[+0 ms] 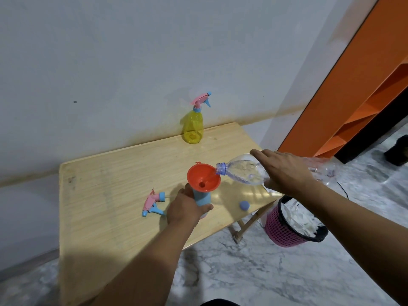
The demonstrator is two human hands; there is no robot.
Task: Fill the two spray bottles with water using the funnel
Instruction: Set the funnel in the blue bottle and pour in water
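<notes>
Two hands busy: left hand grasps blue spray bottle, orange funnel seated on top. Right hand grasps tilted clear water bottle, mouth at funnel rim. Yellow spray bottle stands beyond, at tabletop far edge. Blue bottle's base hidden.
</notes>
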